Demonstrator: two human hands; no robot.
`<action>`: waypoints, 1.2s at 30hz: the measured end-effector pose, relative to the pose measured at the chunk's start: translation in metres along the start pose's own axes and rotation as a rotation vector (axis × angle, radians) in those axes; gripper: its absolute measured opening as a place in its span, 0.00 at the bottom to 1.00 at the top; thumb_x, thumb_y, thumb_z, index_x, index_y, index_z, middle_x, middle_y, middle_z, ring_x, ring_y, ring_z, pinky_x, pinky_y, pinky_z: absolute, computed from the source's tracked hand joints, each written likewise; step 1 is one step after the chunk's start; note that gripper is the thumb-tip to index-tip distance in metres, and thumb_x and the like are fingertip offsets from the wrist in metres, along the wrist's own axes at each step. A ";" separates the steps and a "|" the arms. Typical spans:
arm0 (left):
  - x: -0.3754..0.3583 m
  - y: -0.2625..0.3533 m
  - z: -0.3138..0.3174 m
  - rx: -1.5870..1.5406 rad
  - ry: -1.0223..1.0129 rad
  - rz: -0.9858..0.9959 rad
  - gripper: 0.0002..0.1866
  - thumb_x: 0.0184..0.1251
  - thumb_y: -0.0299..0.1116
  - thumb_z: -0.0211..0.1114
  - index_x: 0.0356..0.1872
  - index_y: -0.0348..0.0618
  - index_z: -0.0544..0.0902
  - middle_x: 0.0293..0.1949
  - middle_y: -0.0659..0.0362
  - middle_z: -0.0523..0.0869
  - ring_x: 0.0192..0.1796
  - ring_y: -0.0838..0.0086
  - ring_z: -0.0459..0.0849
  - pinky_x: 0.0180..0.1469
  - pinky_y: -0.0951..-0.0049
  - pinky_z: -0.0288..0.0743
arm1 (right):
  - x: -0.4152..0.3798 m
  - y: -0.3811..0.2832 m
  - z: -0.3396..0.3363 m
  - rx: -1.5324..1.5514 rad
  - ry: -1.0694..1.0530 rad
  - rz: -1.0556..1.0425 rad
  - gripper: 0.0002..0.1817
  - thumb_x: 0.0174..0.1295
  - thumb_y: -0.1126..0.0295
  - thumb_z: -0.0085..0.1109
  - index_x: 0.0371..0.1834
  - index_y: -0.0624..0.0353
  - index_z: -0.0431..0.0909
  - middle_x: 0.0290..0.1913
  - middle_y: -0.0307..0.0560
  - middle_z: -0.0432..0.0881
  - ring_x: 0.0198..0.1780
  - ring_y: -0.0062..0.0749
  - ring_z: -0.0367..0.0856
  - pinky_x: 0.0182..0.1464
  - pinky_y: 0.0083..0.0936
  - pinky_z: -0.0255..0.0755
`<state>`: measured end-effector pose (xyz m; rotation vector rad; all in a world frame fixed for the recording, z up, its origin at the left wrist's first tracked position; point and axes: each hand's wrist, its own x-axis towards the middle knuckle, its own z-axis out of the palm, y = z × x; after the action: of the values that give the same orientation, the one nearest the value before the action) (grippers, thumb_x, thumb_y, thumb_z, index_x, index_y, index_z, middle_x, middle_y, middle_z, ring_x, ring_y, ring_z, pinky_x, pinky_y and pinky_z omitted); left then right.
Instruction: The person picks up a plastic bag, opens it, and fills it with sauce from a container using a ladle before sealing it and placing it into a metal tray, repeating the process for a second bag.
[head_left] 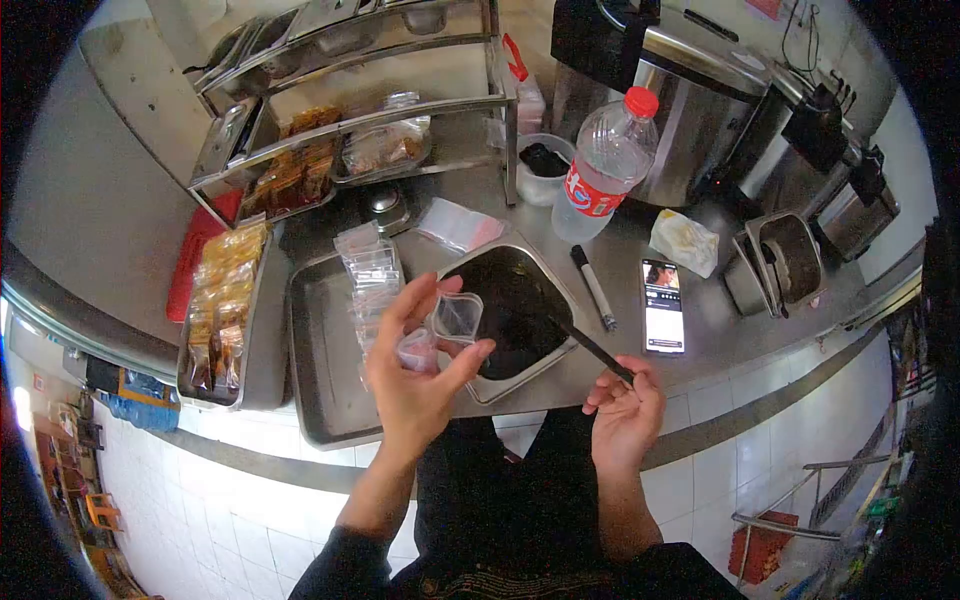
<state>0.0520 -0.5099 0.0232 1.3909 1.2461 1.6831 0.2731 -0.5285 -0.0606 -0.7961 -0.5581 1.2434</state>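
Observation:
My left hand is raised over the trays, thumb and fingers curled around a small clear plastic bag whose mouth gapes in a rounded square. Between the fingers and thumb of my right hand is a black-handled utensil. It slants down into a deep steel pan of dark contents; its working end cannot be made out. Behind my left hand, a row of small clear bags lies along a shallow steel tray.
Filled packets crowd a steel tray at left. Around the pan are flat bags, a marker, a lit phone, crumpled tissue and a tall plastic bottle. Steel containers stand right; a rack rises behind.

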 end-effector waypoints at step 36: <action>0.024 -0.007 0.025 0.085 0.021 -0.096 0.46 0.51 0.22 0.80 0.70 0.43 0.61 0.52 0.47 0.84 0.36 0.71 0.89 0.39 0.73 0.82 | -0.002 -0.065 0.059 -0.522 -0.469 -0.729 0.20 0.70 0.64 0.39 0.50 0.69 0.75 0.25 0.59 0.84 0.22 0.40 0.84 0.34 0.37 0.78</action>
<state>0.0690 -0.4790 0.0255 1.3432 1.3890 1.6002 0.2677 -0.5252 0.0269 -0.6231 -1.4507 0.5887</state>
